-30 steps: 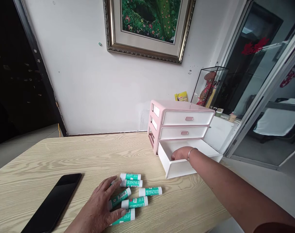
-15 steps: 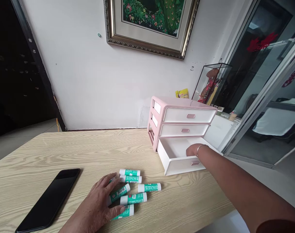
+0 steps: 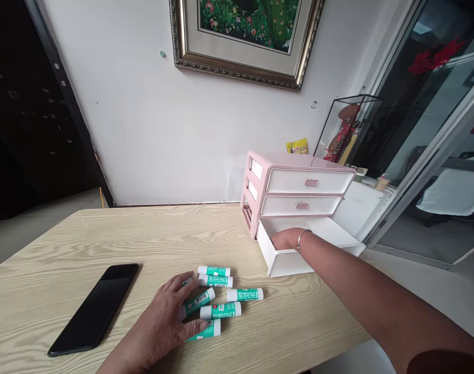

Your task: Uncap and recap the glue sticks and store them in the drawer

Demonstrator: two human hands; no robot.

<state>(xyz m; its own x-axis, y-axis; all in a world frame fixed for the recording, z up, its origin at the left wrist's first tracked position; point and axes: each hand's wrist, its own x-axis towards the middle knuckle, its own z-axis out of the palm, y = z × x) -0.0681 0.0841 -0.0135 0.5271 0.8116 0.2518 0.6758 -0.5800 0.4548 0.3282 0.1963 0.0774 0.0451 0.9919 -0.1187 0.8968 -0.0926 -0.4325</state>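
Several green-and-white glue sticks (image 3: 220,310) lie in a loose group on the wooden table. My left hand (image 3: 170,311) rests at their left side with fingers spread. Its thumb touches the nearest glue stick (image 3: 211,329), and its fingertips partly cover another beside the group. A pink-and-white drawer cabinet (image 3: 262,179) stands to the right, its bottom drawer (image 3: 291,263) pulled out. My right hand (image 3: 287,239), with a bracelet at the wrist, reaches down inside that drawer near its left wall. The drawer front hides my right fingertips and anything under them.
A black phone (image 3: 94,309) lies on the table (image 3: 162,234) left of my left hand. Behind the cabinet are a small yellow packet (image 3: 299,146) and a glass display case (image 3: 348,130). The wall carries a framed picture (image 3: 237,72). The table's right edge runs beneath my right forearm.
My right hand has moved left inside the open drawer, towards its left wall. My left hand stays by the glue sticks. The whole view has shifted slightly.
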